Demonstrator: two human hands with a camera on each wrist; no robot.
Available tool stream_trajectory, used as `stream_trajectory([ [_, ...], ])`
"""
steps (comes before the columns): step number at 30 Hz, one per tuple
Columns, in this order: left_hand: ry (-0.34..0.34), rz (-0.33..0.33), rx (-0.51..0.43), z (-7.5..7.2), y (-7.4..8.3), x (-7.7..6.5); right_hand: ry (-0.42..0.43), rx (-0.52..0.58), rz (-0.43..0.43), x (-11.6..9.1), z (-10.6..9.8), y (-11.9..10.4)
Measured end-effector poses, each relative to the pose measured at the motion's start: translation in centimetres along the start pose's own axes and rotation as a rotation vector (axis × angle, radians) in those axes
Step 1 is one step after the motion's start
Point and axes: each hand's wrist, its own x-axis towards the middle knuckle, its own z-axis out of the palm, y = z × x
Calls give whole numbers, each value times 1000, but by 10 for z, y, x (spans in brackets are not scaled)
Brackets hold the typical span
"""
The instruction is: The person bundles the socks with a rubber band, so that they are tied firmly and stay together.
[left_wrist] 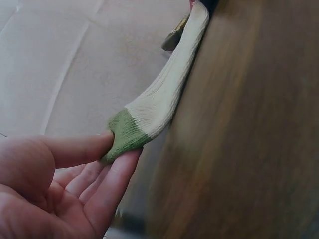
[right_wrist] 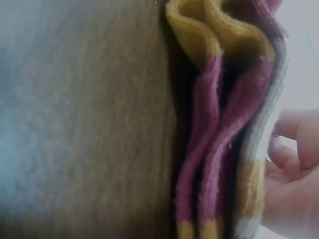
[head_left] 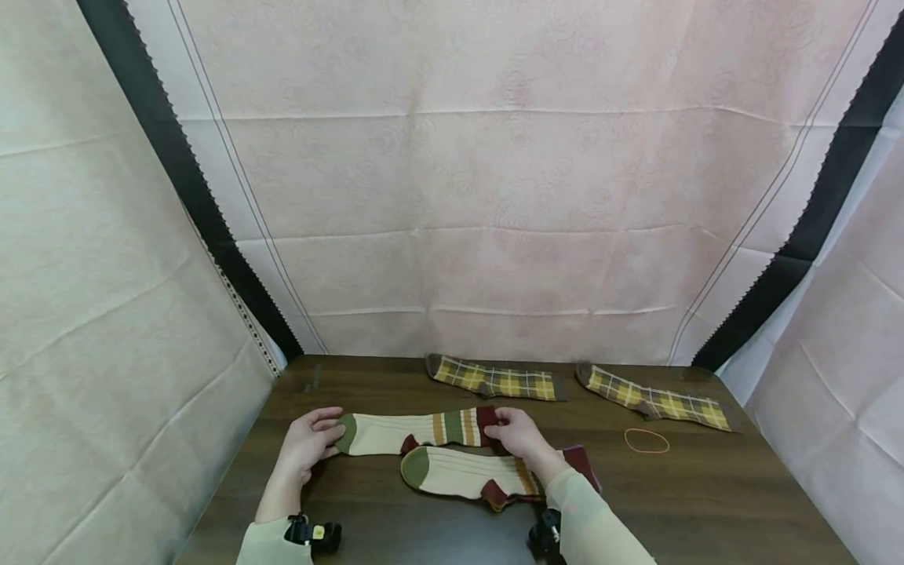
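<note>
A cream sock (head_left: 391, 434) with a green toe, striped leg and maroon cuff stretches between the two hands in the head view. My left hand (head_left: 314, 439) pinches its green toe (left_wrist: 127, 132) between thumb and fingers. At the other end my right hand (head_left: 521, 436) grips the maroon cuff. Just below lies a matching cream sock (head_left: 462, 472), partly covered by the right hand and forearm. In the right wrist view, the folded edges of a sock (right_wrist: 209, 124) stand in front of the right fingers and hide their tips.
Two yellow plaid socks lie along the back of the dark wooden table (head_left: 395, 526), one in the middle (head_left: 501, 380) and one at the right (head_left: 657, 398). A thin orange loop (head_left: 646, 441) lies near the right one. Pale fabric walls (head_left: 494, 196) surround the table.
</note>
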Motion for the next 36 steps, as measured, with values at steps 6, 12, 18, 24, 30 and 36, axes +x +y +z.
stream_trajectory([
  [6,56,47,-3,2,5,2,12,53,-23,2,-3,-2],
  [12,111,137,-44,5,17,-1,56,191,-72,2,-8,-3],
  [18,159,168,-101,11,31,-6,116,315,-105,-5,-21,-7],
  [24,141,184,-107,19,43,-12,156,414,-88,-22,-37,-7],
  [30,79,199,-95,30,51,-20,187,430,-87,-43,-51,-7],
  [36,23,217,-18,40,55,-31,197,398,-74,-63,-66,3],
])
